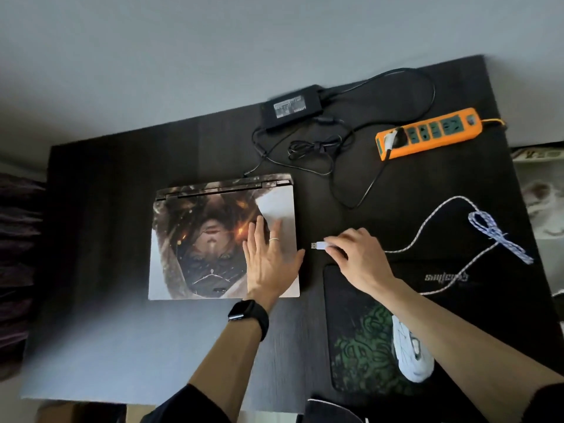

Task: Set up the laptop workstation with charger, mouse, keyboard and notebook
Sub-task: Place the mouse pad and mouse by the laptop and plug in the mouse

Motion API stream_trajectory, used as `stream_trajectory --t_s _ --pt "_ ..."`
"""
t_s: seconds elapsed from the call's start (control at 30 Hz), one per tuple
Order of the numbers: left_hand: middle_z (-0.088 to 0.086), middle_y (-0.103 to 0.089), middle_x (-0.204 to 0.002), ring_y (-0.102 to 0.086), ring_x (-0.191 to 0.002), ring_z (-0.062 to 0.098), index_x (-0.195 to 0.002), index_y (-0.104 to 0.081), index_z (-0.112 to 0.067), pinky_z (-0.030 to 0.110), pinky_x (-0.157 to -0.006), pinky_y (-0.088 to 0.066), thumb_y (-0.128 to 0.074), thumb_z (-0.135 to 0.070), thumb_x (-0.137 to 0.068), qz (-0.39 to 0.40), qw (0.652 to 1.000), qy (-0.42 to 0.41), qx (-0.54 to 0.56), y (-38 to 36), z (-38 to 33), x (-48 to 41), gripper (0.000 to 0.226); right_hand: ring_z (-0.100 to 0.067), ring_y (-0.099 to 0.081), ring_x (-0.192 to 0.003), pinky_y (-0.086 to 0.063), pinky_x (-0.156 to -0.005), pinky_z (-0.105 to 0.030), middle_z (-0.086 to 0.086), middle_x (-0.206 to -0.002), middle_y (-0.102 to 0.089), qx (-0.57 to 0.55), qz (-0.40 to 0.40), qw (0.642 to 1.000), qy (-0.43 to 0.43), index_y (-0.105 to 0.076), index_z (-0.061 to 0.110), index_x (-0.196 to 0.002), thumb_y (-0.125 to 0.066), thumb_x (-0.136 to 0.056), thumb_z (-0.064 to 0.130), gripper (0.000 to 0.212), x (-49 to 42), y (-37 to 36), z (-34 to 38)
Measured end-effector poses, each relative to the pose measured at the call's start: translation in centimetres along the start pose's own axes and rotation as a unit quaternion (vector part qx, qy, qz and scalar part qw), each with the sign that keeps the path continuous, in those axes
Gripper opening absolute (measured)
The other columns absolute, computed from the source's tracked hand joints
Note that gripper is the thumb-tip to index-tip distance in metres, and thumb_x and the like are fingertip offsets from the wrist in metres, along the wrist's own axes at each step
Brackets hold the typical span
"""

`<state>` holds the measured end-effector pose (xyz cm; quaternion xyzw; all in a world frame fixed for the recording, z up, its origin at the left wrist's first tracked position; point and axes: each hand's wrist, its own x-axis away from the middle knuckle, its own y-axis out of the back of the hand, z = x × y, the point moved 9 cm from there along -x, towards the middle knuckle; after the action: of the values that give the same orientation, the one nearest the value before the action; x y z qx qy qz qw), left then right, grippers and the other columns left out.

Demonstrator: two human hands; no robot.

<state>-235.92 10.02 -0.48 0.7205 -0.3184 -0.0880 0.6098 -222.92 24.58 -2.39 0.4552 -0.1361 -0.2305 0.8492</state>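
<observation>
Mouse (412, 352) at five o'clock, my right hand (360, 254) pinches a USB plug (319, 245), left hand (268, 261) spread flat on the laptop (189, 239) at nine; crooked entry could jam.

**Laptop shut, mouse plug at its side**

The closed laptop (198, 239) lies flat, a painted face on its lid. The black charger (290, 109) sits behind it. The white mouse (412, 352) lies to the near right. Its USB plug (319, 245), pinched by the right hand (357, 254), points at the laptop's right edge.
</observation>
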Motion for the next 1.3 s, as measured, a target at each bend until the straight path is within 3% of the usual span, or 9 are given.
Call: stream_trajectory --t_s 0.13,0.27,0.4,0.67,1.3 --pt "0.009 -0.018 -0.162 -0.001 -0.152 0.033 -0.150 -0.032 -0.022 0.064 -0.118 -0.010 -0.069 -0.039 -0.079 -0.007 0.999 0.039 0.028 -1.3 -0.6 -0.4 0.081 -0.024 -0.057 -0.081 -0.047 -0.062 -0.038 0.004 -0.093 -0.065 -0.037 -0.024 0.999 0.011 -0.076 0.026 -0.108 -0.070 -0.091 0.032 0.019 -0.2 -0.7 -0.8" --pt "0.007 -0.025 -0.161 -0.007 -0.151 0.034 -0.148 -0.038 -0.017 0.066 -0.117 -0.009 -0.071 -0.030 -0.076 -0.074 0.996 0.034 0.024 -1.8 -0.8 0.0 0.081 -0.021 -0.054 -0.079 -0.043 -0.063 -0.036 0.005 -0.093 -0.063 -0.058 -0.045 0.997 0.023 -0.074 0.027 -0.110 -0.067 -0.093 0.034 0.020 0.1 -0.8 -1.4" --pt "0.006 -0.033 -0.157 -0.015 -0.150 0.032 -0.142 -0.047 -0.016 0.065 -0.117 -0.012 -0.071 -0.033 -0.074 -0.146 0.988 0.040 0.040 -1.7 -0.8 -0.5 0.074 -0.019 -0.052 -0.077 -0.040 -0.063 -0.035 0.008 -0.092 -0.062 -0.039 -0.074 0.996 0.038 -0.073 0.029 -0.109 -0.063 -0.095 0.038 0.020 -0.2 -0.9 -1.5" --pt "0.005 -0.046 -0.148 -0.026 -0.147 0.032 -0.128 -0.057 -0.016 0.063 -0.116 -0.018 -0.069 -0.035 -0.076 -0.196 0.977 0.057 0.065 -1.7 -0.7 -0.6 0.056 -0.021 -0.054 -0.083 -0.040 -0.071 -0.038 0.009 -0.095 -0.063 -0.018 -0.079 0.996 0.038 -0.073 0.035 -0.108 -0.060 -0.096 0.043 0.020 -1.4 -1.5 -0.5" --pt "0.006 -0.037 -0.155 -0.016 -0.151 0.031 -0.139 -0.052 -0.017 0.056 -0.121 -0.010 -0.057 -0.041 -0.079 -0.172 0.982 0.009 0.073 -2.0 -0.6 -0.4 0.065 -0.020 -0.055 -0.086 -0.037 -0.071 -0.038 0.015 -0.094 -0.066 -0.023 -0.094 0.994 0.055 -0.074 0.042 -0.109 -0.059 -0.097 0.051 0.021 -1.8 -1.3 -0.2"
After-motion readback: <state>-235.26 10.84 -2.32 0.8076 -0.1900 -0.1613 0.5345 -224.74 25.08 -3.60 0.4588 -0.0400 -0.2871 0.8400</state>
